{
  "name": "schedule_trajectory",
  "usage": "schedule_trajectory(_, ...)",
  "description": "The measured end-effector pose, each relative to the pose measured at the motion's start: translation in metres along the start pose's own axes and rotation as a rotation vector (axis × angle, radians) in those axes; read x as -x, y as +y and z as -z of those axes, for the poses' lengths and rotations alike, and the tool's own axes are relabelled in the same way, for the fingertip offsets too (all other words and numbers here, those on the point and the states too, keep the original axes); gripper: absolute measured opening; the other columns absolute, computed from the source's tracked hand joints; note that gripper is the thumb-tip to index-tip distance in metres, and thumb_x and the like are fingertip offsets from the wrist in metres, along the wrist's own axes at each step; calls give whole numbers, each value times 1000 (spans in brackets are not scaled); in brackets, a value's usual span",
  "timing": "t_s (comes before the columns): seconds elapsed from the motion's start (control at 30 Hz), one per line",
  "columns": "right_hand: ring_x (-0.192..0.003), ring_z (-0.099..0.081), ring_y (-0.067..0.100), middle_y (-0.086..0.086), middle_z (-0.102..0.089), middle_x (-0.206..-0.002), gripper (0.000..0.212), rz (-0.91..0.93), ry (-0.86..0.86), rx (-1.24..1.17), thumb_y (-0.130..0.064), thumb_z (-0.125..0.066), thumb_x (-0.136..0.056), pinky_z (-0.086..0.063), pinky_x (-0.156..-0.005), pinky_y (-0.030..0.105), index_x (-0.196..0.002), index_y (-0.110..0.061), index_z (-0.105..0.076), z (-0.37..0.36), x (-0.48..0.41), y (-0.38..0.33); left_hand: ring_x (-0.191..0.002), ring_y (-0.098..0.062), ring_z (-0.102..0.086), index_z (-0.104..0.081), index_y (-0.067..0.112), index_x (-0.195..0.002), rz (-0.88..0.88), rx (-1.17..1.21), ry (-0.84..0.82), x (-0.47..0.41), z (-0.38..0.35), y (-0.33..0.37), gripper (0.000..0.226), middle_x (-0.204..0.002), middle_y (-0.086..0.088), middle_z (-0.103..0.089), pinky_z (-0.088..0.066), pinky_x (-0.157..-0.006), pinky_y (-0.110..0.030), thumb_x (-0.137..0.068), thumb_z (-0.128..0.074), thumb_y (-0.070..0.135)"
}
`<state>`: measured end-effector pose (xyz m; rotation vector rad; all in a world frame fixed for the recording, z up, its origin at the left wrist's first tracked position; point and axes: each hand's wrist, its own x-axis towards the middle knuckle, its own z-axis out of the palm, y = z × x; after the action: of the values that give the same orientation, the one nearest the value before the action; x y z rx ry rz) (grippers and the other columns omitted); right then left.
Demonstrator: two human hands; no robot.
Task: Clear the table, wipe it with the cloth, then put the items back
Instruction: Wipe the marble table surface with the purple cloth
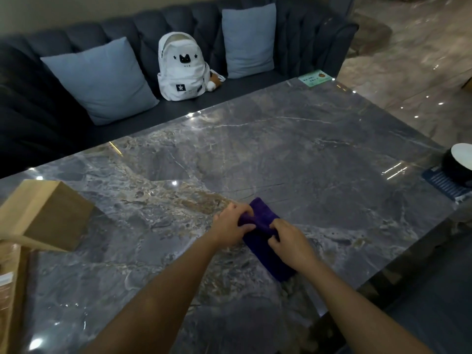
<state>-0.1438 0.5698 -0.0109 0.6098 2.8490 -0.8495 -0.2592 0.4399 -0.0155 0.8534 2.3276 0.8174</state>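
Purple folded cloth (265, 235) lying near the front edge of the grey marble table (293, 149), being pinched by left hand (231, 227) and right hand (291, 245), fingers closed on its folds. Likely preparing to wipe; next needing flat, sweeping strokes.

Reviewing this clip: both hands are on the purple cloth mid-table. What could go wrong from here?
1. The black bowl sits at the table's right edge on a blue mat; a wide wipe toward it might push it off.
2. The cardboard box remains on the left, so the surface under it may go unwiped.
3. The left hand and right hand bunch the cloth, so narrow passes may miss areas.
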Motion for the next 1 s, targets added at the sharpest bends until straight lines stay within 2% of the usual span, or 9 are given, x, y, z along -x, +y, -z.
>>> schedule_trajectory(0.07, -95, -56, 26, 8, -60, -110, 18, 20, -37, -22, -12, -53, -84, -40, -75, 32, -101, -7, -55, 1, -1, 6, -109, -19, -54, -55, 34, -99, 128, 273, 12, 0, 8, 3, 24, -113, 0, -57, -38, -103, -46, -78, -62, 43)
schedule_trajectory(0.13, -95, -55, 23, 6, -59, -108, 16, 34, -58, -24, -14, -54, -84, -39, -75, 29, -99, -9, -55, 2, -1, 7, -99, -19, -58, -54, 17, -110, 249, 473, 25, -1, 14, 6, 29, -110, -8, -60, -46, -96, -37, -86, -60, 32)
schedule_trajectory(0.37, -93, -53, 22, 5, -56, -103, 16, 81, -73, 33, -29, -58, -86, -39, -79, 31, -85, -18, -46, 2, 1, -4, -94, -30, -62, -46, 11, -99, 374, 396, 83, -9, 5, 8, 24, -100, -15, -61, -51, -88, -49, -81, -62, 10)
schedule_trajectory(0.5, -85, -45, 16, -2, -48, -94, 32, 32, -38, 46, -49, -54, -85, -37, -77, 33, -84, -19, -42, 2, 2, -18, -72, -19, -53, -34, 12, -100, 294, 446, 63, -8, 10, 28, 23, -80, -5, -50, -48, -66, -35, -88, -51, 2)
schedule_trajectory(0.67, -94, -54, 22, 2, -55, -101, 42, -119, 151, -111, -50, -54, -84, -45, -85, 43, -99, -11, -50, -1, 8, -43, -69, -14, -53, -52, 13, -81, 251, 611, 48, -9, 29, 51, 15, -77, -4, -52, -48, -60, -24, -86, -56, 0)
schedule_trajectory(0.77, -80, -50, 22, -1, -47, -82, 17, -128, 214, -207, -26, -54, -88, -43, -71, 35, -83, -15, -42, 3, 5, -42, -71, -14, -56, -63, 7, -89, 171, 550, -24, -5, 35, 54, 16, -78, -8, -58, -49, -65, -23, -88, -51, -3)
schedule_trajectory(0.83, -72, -45, 20, -4, -40, -73, 18, -110, 196, -252, -16, -54, -87, -29, -55, 27, -78, -14, -38, 7, 3, -37, -76, -18, -57, -67, 3, -101, 118, 432, -78, -4, 37, 50, 31, -84, -12, -62, -48, -72, -31, -86, -43, -10)
schedule_trajectory(0.93, -71, -48, 22, 3, -49, -75, 13, -101, 183, -288, -14, -55, -85, -30, -56, 31, -79, -10, -43, 17, 1, -30, -102, -27, -57, -61, 8, -118, -5, 125, -199, -2, 39, 48, 43, -112, -17, -58, -48, -90, -40, -82, -47, -10)
schedule_trajectory(1.0, -72, -51, 23, 5, -54, -77, 11, -105, 199, -339, -15, -55, -85, -34, -60, 32, -81, -11, -46, 23, 1, -25, -113, -24, -46, -62, 15, -117, -72, -127, -121, -1, 38, 49, 33, -121, -12, -47, -36, -100, -36, -84, -62, 12)
